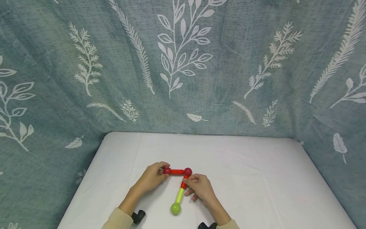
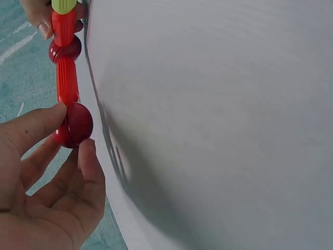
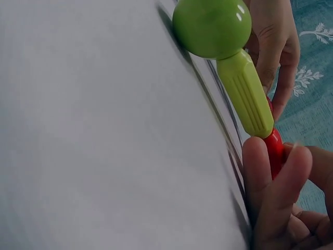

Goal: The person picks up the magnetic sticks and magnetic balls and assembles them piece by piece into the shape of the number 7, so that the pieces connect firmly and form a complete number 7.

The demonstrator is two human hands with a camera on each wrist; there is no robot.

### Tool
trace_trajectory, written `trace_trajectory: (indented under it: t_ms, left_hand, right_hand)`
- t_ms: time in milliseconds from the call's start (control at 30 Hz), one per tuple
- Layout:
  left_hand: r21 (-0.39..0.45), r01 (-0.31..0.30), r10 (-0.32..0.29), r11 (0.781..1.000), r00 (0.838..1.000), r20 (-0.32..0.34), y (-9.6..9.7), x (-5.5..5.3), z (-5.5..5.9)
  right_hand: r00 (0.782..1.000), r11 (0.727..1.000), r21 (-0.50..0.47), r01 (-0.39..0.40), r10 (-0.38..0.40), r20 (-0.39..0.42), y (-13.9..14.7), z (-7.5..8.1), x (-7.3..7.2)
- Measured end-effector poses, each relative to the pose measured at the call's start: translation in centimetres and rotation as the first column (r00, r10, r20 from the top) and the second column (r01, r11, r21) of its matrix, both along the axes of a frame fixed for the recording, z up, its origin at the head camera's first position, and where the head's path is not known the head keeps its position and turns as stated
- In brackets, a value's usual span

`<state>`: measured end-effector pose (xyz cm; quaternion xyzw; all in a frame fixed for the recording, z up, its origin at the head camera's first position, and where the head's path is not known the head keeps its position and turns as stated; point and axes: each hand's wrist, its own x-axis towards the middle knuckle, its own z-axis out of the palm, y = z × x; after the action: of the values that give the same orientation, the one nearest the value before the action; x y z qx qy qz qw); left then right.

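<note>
A chain of toy balls and rods lies bent over the white table. Fingers and thumb of my left hand (image 1: pixel 152 176) pinch the dark red ball (image 2: pixel 77 125) at its left end. From there a red rod (image 1: pixel 178 172) runs to a second dark red ball (image 1: pixel 188 171) at the corner. Between thumb and fingers, my right hand (image 1: pixel 201 188) holds another red rod (image 1: pixel 183 184) just below that corner. A yellow-green rod (image 3: pixel 245 94) joins it end to end and leads to a larger green ball (image 3: pixel 212 26), which is nearest the front in the head view.
The table (image 1: pixel 246 178) has a white cover. Behind it and at both sides hangs a blue-green curtain (image 1: pixel 223 82) with white leaf prints. Black wrist devices (image 1: pixel 138 217) show at both cuffs.
</note>
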<state>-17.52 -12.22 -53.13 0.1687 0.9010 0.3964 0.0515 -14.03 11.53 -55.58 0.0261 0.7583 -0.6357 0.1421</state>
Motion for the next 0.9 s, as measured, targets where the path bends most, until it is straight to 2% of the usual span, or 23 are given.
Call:
trace_trajectory:
  t_ms: [333,633,767,900]
  left_hand:
    - [0.046,0.040,-0.041,0.998,0.999,0.027,4.1,-3.0,0.4]
    - [0.042,0.067,-0.069,0.997,0.997,0.047,6.7,-6.1,-0.8]
    - [0.057,0.060,-0.064,0.997,0.995,0.071,7.2,-6.8,-1.2]
    - [0.083,0.030,-0.039,0.996,0.993,0.114,7.4,-7.1,-1.6]
  right_hand:
    - [0.992,0.990,0.069,0.126,-0.126,-0.004,3.4,0.6,-1.7]
    - [0.982,0.974,0.126,0.188,-0.189,-0.002,5.7,0.7,-3.9]
    - [0.980,0.968,0.157,0.195,-0.197,-0.007,6.2,0.7,-4.5]
    - [0.979,0.965,0.171,0.201,-0.202,-0.011,6.4,0.4,-4.6]
